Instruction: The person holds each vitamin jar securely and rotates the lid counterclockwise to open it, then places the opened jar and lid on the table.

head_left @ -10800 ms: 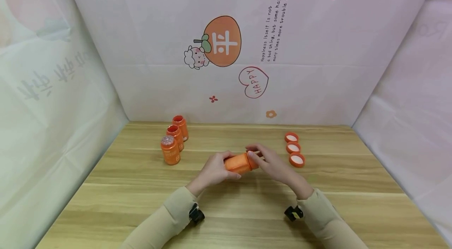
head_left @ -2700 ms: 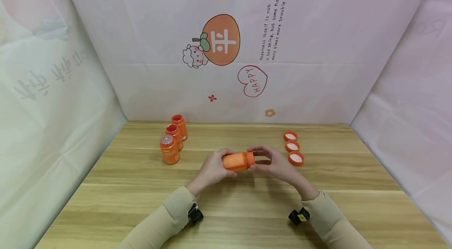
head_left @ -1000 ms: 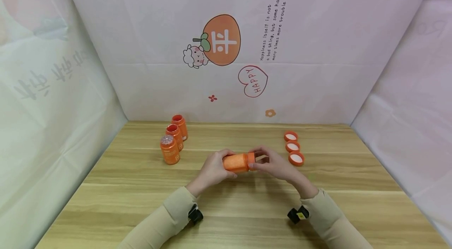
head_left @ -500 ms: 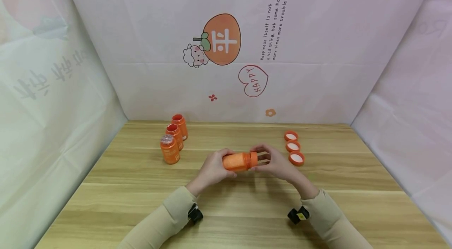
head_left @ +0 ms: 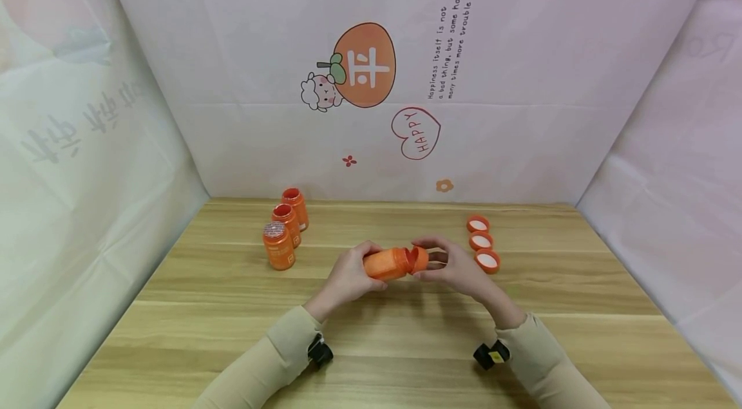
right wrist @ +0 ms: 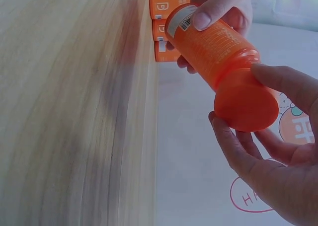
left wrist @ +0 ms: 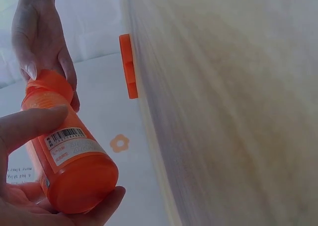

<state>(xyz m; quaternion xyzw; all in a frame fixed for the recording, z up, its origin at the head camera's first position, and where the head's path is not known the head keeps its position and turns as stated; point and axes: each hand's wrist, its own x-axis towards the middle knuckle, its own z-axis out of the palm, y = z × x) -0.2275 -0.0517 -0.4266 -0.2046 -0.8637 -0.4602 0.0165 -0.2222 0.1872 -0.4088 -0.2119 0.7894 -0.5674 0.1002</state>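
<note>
My left hand (head_left: 350, 274) grips an orange plastic bottle (head_left: 385, 265) around its body, held tilted above the table with its mouth towards the right. The right hand (head_left: 455, 270) pinches the orange screw cap (head_left: 421, 259) between thumb and fingers. That cap sits at an angle to the bottle's neck, with a gap showing between them in the head view. The left wrist view shows a barcode label (left wrist: 72, 141) near the bottle's base. In the right wrist view the cap's smooth top (right wrist: 246, 107) faces the camera.
Three orange bottles without caps stand in a row at the left; the front bottle (head_left: 279, 249) has a silvery printed seal, while the middle bottle (head_left: 286, 223) and back bottle (head_left: 295, 206) show red mouths. Three caps (head_left: 481, 241) lie white side up at the right. Fabric walls enclose the wooden table (head_left: 394, 357).
The cap, seated on the bottle's neck a second ago, has come away to the right and tilted in the right hand. The left hand keeps its grip on the bottle.
</note>
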